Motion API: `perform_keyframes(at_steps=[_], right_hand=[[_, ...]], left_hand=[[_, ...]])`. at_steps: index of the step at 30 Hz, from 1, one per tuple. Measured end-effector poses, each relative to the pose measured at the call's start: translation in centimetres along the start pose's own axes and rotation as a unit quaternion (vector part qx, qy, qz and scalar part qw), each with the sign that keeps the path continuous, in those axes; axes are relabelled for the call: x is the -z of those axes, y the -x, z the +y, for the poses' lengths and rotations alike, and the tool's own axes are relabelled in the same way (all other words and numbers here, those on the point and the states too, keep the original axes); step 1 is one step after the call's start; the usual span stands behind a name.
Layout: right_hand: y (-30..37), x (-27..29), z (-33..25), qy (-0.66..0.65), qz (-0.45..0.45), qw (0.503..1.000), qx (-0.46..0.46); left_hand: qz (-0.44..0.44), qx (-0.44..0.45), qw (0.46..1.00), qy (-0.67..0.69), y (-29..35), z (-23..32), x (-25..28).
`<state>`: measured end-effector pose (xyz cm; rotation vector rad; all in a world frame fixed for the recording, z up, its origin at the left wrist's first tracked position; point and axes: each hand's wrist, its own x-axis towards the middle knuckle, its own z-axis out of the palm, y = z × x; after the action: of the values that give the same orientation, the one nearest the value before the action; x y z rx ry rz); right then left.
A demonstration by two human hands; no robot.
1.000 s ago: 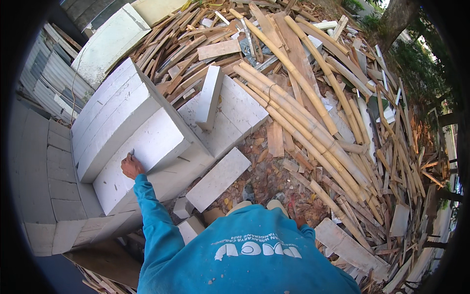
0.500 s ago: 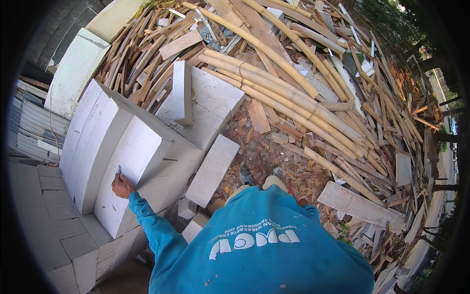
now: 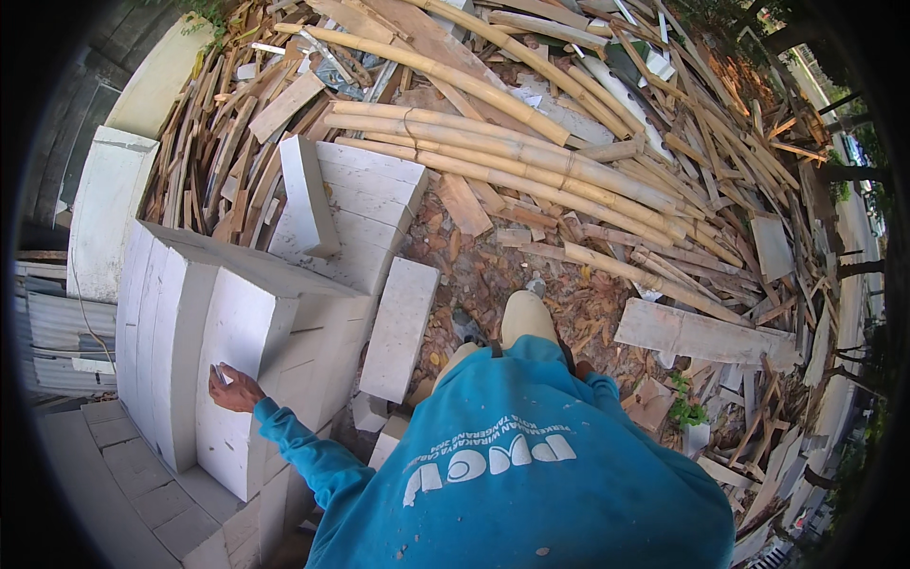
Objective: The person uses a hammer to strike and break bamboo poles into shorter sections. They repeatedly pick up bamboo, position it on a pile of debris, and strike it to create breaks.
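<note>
My left hand [image 3: 237,390] reaches out to the left, its fingers closed around a small, thin grey tool [image 3: 220,375]. Its exact kind is too small to tell. The hand is at the bright face of a white lightweight block [image 3: 227,332] in the stack; whether the tool touches the block I cannot tell. Beside my right thigh, a small part of my right hand [image 3: 585,369] shows past the blue sleeve, its fingers hidden.
A narrow white block [image 3: 308,194] leans on the lower block stack [image 3: 370,185] ahead. Another block [image 3: 400,327] lies on the leaf-strewn ground beside my legs. Bamboo poles [image 3: 512,156] and piled scrap wood [image 3: 213,152] spread ahead and right. Corrugated sheets [image 3: 71,322] stand far left.
My view has shifted, and my legs have changed position as I move. My left hand stays at the same block, with the tool now tilted differently and less of it showing.
</note>
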<state>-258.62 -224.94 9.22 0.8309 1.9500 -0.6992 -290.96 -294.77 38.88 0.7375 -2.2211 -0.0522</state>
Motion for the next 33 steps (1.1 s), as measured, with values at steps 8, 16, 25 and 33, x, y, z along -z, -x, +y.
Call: perform_keyframes(at_steps=[8, 16, 25, 33], right_hand=[[-1.1, 0.7, 1.1, -0.046, -0.013, 0.999, 0.001], [-3.9, 6.6, -0.9, -0.079, -0.03, 0.989, -0.118], [-12.8, 25.9, -7.3, -0.437, 0.017, 0.886, -0.152], [-35.1, 44.3, -14.5, -0.712, 0.016, 0.694, 0.103]], left_hand=[[0.009, -0.079, 0.994, 0.081, 1.2, 10.6, 1.7], [-0.146, -0.099, 0.97, 0.169, 10.7, 23.8, 0.4], [-0.546, -0.123, 0.809, 0.18, 28.3, 35.0, -1.2], [-0.644, 0.059, 0.762, 0.031, 30.2, 30.7, 3.1]])
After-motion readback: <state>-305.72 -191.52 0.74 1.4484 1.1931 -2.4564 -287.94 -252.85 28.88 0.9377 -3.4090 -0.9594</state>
